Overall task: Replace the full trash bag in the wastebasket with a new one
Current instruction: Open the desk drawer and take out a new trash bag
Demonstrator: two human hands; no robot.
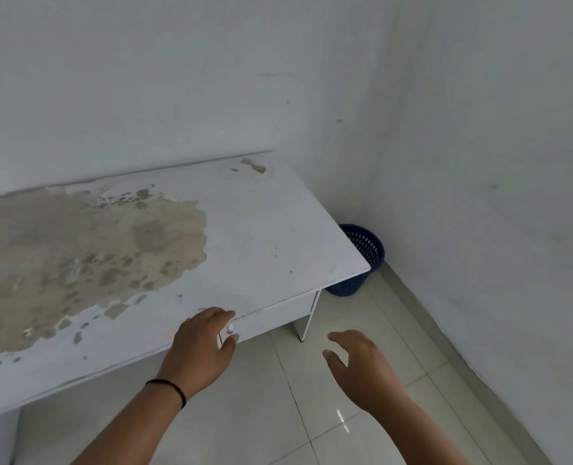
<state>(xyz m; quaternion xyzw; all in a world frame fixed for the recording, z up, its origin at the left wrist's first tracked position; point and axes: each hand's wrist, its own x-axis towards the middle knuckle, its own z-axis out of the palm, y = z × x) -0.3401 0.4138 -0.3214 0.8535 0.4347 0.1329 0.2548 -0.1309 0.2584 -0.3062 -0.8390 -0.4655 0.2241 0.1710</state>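
A dark blue perforated wastebasket (365, 253) stands on the floor in the corner, partly hidden behind the desk's right end; no bag shows in it. My left hand (204, 340) is at the front edge of the white desk (265, 229), its fingers curled round the small white knob (230, 328) of the drawer (278, 317) under the top. My right hand (359, 360) hovers over the floor to the right, fingers loosely spread and holding nothing.
The desk top has a large brown patch (87, 250) where the surface has peeled. White walls meet in the corner behind the wastebasket. Pale glossy floor tiles (312, 414) run from under the desk to the right wall.
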